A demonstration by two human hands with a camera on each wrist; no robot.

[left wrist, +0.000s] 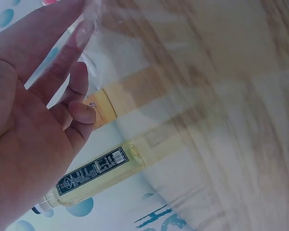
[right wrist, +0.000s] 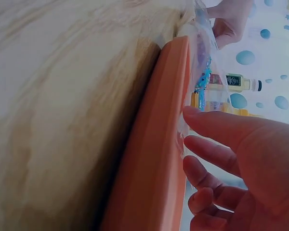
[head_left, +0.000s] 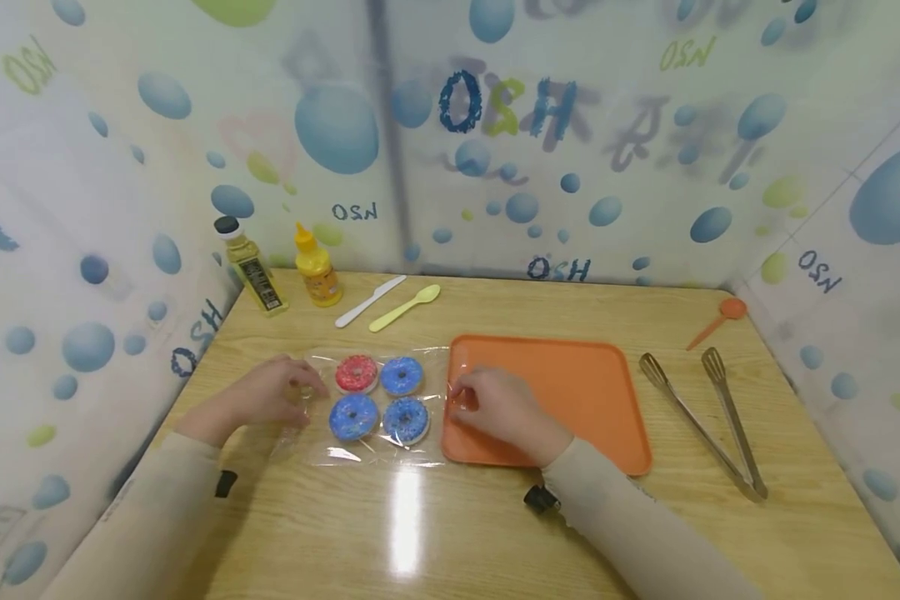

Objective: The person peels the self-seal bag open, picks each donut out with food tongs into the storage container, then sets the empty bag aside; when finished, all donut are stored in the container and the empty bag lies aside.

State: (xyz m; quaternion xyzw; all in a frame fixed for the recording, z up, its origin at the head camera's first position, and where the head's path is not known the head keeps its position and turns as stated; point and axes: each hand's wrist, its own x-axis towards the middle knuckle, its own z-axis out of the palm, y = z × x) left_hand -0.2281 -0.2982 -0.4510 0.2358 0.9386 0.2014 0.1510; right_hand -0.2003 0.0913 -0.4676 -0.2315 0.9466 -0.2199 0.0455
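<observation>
Sleeves, doughnut bag between grips

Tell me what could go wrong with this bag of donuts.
The clear bag overlaps the left edge of the orange tray, so pulling might drag both. The four donuts inside could slide together if one end is lifted. The upright yellow bottle beyond might topple if bumped.

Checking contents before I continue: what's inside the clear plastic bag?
Through the clear plastic bag, one red donut and three blue donuts show, sprinkled tops up. Their undersides are hidden beneath them.
</observation>
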